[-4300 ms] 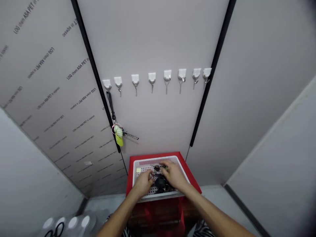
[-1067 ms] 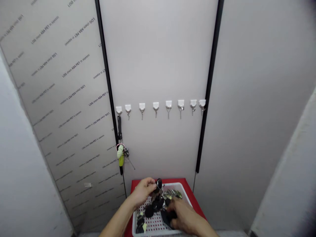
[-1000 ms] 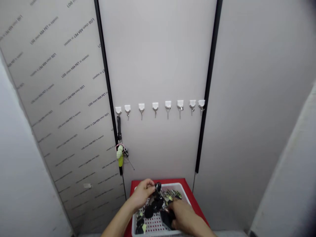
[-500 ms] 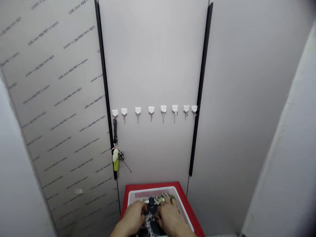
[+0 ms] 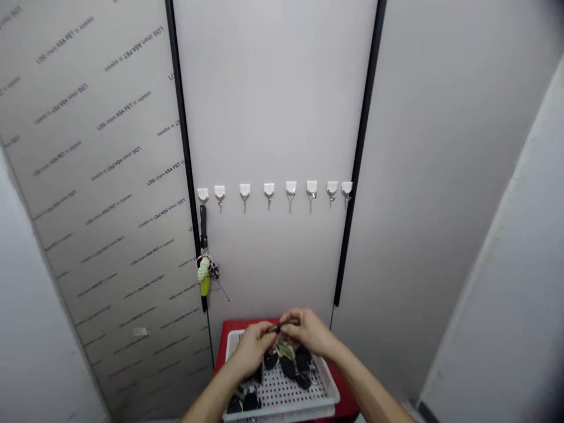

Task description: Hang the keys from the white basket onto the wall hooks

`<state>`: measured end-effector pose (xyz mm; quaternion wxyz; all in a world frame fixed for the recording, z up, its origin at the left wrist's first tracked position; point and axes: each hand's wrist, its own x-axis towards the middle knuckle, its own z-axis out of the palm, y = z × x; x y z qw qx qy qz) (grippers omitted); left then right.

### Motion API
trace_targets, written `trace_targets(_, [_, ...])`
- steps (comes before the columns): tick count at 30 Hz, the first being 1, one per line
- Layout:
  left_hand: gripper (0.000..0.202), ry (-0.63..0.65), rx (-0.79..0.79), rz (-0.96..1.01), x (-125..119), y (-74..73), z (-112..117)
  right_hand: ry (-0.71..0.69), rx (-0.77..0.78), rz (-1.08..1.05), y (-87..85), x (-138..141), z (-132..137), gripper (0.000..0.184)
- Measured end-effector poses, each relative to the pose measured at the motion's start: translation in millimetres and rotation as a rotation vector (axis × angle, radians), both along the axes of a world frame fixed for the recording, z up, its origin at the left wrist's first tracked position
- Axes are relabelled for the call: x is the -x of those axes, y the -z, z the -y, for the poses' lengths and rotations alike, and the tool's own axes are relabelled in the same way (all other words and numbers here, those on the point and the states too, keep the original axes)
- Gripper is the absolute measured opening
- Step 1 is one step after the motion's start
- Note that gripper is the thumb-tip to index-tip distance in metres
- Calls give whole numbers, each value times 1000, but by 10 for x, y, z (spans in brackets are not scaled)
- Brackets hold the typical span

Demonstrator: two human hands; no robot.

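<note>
Nearest, the white basket is resting on a red surface, its perforated floor lying bare across the middle. In its near left corner a small cluster of dark pieces is lying, too small to make out in detail. Farther in, toward the right, black fobs are bunching close together beside a pale yellow-green piece; whether these are hanging below the hands or lying in the basket, I cannot tell. Over the basket's far half, both forearms are angling inward, and the left hand and right hand are nearly meeting at the fingertips. Each is pinching narrowly, thumb against fingers, on a dark strap stretching between them. Beyond, on the pale wall panel, a row of white hooks is running across, and a black lanyard with a pale green charm is hanging from the leftmost.
</note>
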<state>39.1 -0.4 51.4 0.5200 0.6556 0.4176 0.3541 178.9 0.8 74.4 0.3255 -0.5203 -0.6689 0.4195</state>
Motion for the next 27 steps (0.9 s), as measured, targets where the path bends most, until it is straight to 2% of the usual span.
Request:
trace_targets(6, [27, -17, 77, 196, 12, -318, -33, 109, -115, -385, -422, 79, -51, 18])
trace_targets(10, [33, -30, 60, 338, -3, -586, -29, 153, -194, -478, -670, 235, -110, 23])
trace_targets(15, [30, -55, 12, 509, -1, -948, -93, 140, -350, -580, -1055, 443, -203, 26])
trace_targets(21, [25, -195, -153, 591, 96, -1329, -210, 136, -451, -580, -1470, 712, -333, 22])
trace_targets(27, [22, -300, -180, 651, 269, -1560, -345, 213, -586, -500, -1681, 991, -603, 26])
